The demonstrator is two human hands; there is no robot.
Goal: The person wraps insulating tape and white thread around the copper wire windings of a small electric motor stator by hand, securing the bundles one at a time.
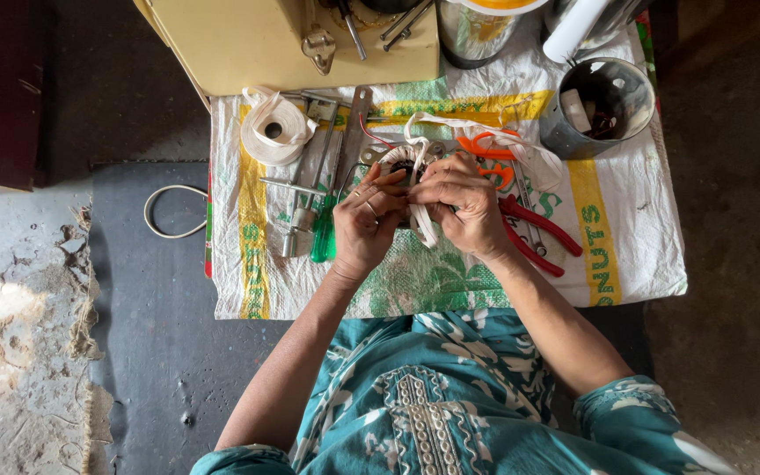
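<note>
A round coil [402, 163] wrapped in white tape [424, 224] is gripped by both the left hand [364, 224] and the right hand [464, 207], just beside red pliers [543, 233], on a white sack [635, 220] with yellow stripes.

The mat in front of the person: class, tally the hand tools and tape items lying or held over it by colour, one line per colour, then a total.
White: 2, the tape roll and the tape-wrapped ring held by the left hand and right hand
Red: 1, pliers
Orange: 1, scissors
Green: 1, screwdriver
Total: 5

red pliers [540, 230], green screwdriver [323, 236], white tape [273, 128]
</note>
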